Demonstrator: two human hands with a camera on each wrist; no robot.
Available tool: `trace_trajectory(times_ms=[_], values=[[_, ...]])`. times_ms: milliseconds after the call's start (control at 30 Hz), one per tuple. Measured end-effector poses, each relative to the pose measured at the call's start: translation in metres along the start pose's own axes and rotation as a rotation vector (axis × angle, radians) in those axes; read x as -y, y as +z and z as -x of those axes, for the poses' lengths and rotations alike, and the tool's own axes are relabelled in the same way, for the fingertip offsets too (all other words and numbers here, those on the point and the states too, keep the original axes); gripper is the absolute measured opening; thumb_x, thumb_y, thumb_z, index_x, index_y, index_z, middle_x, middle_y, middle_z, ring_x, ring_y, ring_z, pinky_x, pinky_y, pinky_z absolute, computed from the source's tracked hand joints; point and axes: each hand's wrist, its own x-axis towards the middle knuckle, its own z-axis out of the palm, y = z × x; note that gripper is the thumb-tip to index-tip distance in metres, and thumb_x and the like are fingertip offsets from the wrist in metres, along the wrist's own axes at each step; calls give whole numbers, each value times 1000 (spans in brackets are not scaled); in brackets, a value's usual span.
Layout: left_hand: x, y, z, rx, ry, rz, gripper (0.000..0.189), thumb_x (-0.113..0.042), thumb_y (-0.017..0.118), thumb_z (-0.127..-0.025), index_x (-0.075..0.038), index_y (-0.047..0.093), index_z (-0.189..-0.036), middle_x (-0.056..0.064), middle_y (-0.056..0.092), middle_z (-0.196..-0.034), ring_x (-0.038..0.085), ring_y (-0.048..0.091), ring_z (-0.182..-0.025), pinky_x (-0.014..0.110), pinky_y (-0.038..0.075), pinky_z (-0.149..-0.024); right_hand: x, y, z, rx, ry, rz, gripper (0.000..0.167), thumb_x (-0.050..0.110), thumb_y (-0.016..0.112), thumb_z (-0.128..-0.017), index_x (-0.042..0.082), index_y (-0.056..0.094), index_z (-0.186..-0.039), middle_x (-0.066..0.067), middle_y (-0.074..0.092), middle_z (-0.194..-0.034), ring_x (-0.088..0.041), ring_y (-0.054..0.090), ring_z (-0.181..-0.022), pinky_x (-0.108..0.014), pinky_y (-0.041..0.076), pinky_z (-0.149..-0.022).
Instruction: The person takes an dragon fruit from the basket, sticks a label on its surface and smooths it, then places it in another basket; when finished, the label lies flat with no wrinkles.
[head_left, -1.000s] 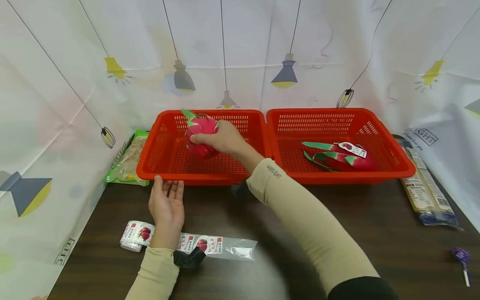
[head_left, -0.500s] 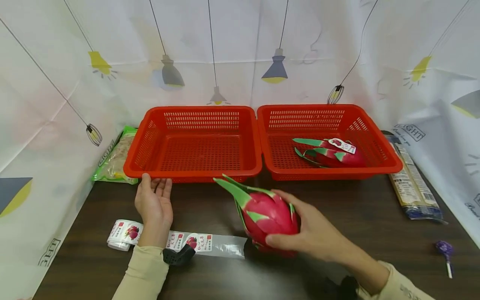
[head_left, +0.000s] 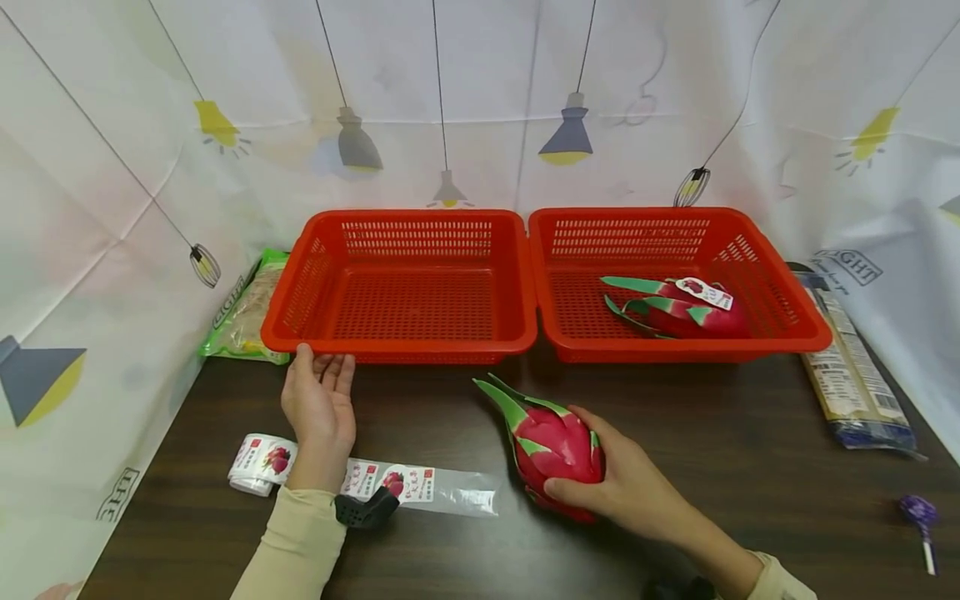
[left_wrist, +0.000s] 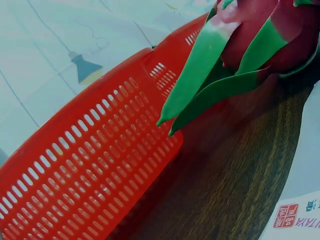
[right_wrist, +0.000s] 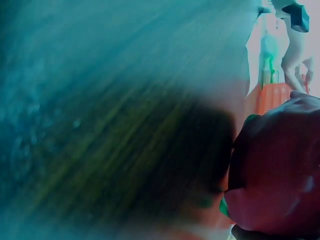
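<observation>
A pink dragon fruit point(head_left: 558, 450) with long green leaf tips is gripped by my right hand point(head_left: 637, 483), low over the table right of centre. Its leaves point up and left, and its body fills the right side of the right wrist view. My left hand point(head_left: 321, 408) is palm up, relaxed fingers right at the front rim of the left red basket point(head_left: 397, 346). Beneath the left forearm runs a strip of dragon fruit labels point(head_left: 408, 483) with its roll point(head_left: 262, 462) at the left. More dragon fruit point(head_left: 697, 317), with a white label point(head_left: 705, 293) on it, lies in the right red basket point(head_left: 690, 344).
A green-edged bag point(head_left: 251, 321) lies left of the baskets. To their right is a long clear packet point(head_left: 858, 375). A purple lollipop point(head_left: 918, 512) rests near the right front of the dark wooden table point(head_left: 765, 442). A printed cloth point(head_left: 480, 83) hangs behind.
My right hand has lifted the dragon fruit out of the left basket and brought it toward me, over the table. That basket now shows a bare bottom. My left hand stays at the rim.
</observation>
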Motion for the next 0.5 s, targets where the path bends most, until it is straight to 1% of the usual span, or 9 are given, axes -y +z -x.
trace_trajectory(times_ms=[133,200,300,333,367,400,433,467,500], values=[[0,3,1,9,-12,-19,19,-29,54,-106,-9,55,-105,3,56,-89,16,61,-81,25,61,-79,-2,-3,-1,5,38,-9,101,47,87,-75,10,34,-153,-15,53,-142,-34,53,-124,-40,63,-79],[-1,5,4,12,-40,-21,20,-30,55,-106,-11,53,-110,3,56,-93,16,61,-83,24,61,-80,-2,-4,-1,1,46,-9,101,47,87,-75,10,34,-153,-15,52,-142,-34,53,-125,-40,63,-79],[-9,1,15,40,-147,-47,20,-32,54,-106,-14,49,-114,1,54,-97,15,59,-87,23,59,-83,-3,-4,-1,-3,48,-12,100,47,86,-76,10,33,-153,-15,52,-142,-34,53,-124,-41,63,-79],[-14,-3,20,74,-185,-99,20,-32,54,-106,-15,49,-115,1,54,-98,14,58,-87,23,59,-83,-3,-3,-1,-2,47,-16,100,47,86,-76,11,33,-153,-15,52,-142,-34,53,-124,-41,63,-80],[-18,-8,27,129,-214,-193,19,-32,53,-107,-15,48,-115,0,54,-98,13,58,-87,24,58,-83,-3,-3,-1,0,47,-19,100,47,86,-76,11,33,-153,-14,52,-142,-34,53,-124,-41,63,-80],[-23,-14,33,217,-218,-335,19,-30,52,-107,-14,48,-115,0,55,-98,13,59,-86,24,59,-82,-3,-2,-1,3,45,-22,100,48,86,-76,11,33,-153,-14,51,-143,-34,53,-125,-41,63,-80],[-29,-22,40,333,-189,-524,18,-28,54,-107,-12,51,-115,-1,56,-96,13,60,-84,24,58,-77,-3,-2,-1,6,40,-25,99,48,85,-77,11,33,-153,-14,51,-143,-34,53,-125,-41,63,-80],[-33,-29,45,459,-114,-757,18,-26,56,-106,-11,53,-115,-2,58,-96,12,60,-83,24,58,-76,-4,-1,-1,5,37,-28,99,48,85,-77,11,33,-153,-14,51,-143,-34,53,-124,-40,63,-80],[-36,-37,51,575,12,-1009,19,-26,59,-104,-10,56,-114,-1,61,-97,13,61,-84,27,57,-76,-4,-1,-1,4,36,-30,99,48,85,-77,12,33,-153,-14,51,-143,-34,53,-125,-40,63,-80]])
